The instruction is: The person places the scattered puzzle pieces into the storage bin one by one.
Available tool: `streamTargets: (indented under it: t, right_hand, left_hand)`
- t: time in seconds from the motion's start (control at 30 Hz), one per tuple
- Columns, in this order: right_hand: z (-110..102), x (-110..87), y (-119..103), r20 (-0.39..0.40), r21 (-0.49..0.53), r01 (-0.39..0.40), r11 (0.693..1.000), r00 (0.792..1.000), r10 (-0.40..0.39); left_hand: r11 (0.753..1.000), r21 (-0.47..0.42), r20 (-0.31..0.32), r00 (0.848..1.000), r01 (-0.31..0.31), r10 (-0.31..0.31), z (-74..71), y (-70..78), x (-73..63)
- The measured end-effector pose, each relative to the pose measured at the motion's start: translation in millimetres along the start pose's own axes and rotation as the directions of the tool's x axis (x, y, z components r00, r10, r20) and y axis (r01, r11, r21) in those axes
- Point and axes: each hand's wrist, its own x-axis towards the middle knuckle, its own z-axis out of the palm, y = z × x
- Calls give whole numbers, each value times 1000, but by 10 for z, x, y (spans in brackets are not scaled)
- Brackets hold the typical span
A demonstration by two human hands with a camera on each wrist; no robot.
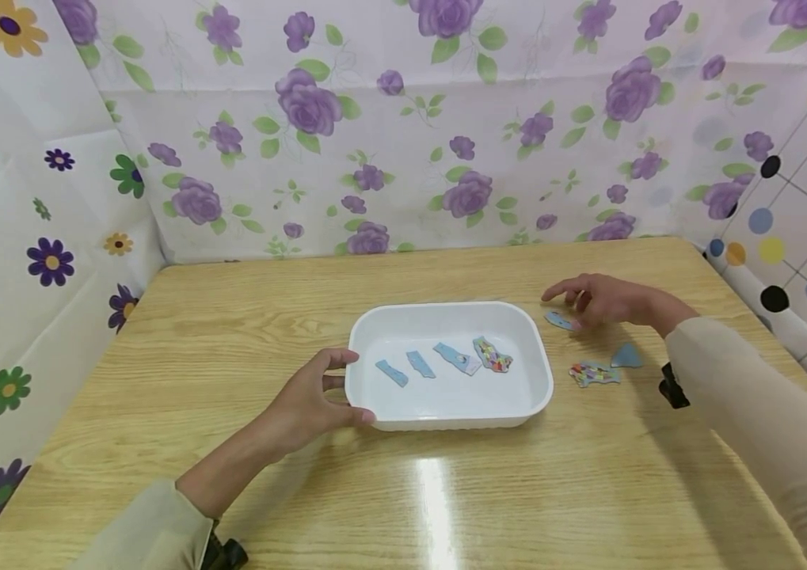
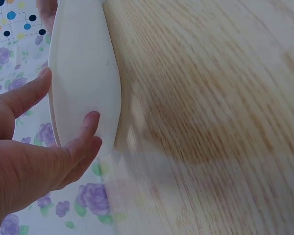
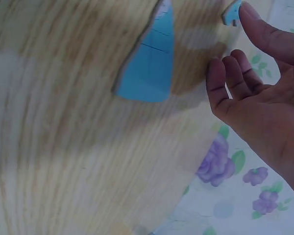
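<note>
A white plastic tray [image 1: 446, 417] stands on the table with several puzzle pieces lying flat inside, among them a multicoloured piece [image 1: 492, 355] and a narrow blue piece [image 1: 392, 373]. My left hand [image 1: 314, 400] holds the tray's left end, its fingers and thumb spread along the rim and outer wall [image 2: 85, 63]. To the right of the tray, my right hand [image 1: 603, 301] hovers over a small blue piece [image 1: 557, 320], thumb tip right at it and fingers apart. Nearer me lie another multicoloured piece [image 1: 594, 374] and a plain blue piece [image 3: 149, 73].
The wooden table [image 1: 232, 340] extends around the tray. Behind it hangs a sheet with purple flowers [image 1: 310, 103]. Patterned sheets also line the left side and the right side [image 1: 802, 237]. Both wrists carry black straps below beige sleeves.
</note>
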Motion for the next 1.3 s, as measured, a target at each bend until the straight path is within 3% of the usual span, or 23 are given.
streamTargets:
  t: [0.47,1.3]
  right_hand:
    - [60,60,250,-31,118,2,993,1000,2]
    - [105,18,249,-86,85,17,996,996,-9]
  left_hand:
    - [1000,11,-3,1000,-4,4,-3,19,-7]
    - [1000,9,-9,1000,3,-3,6,-3,2]
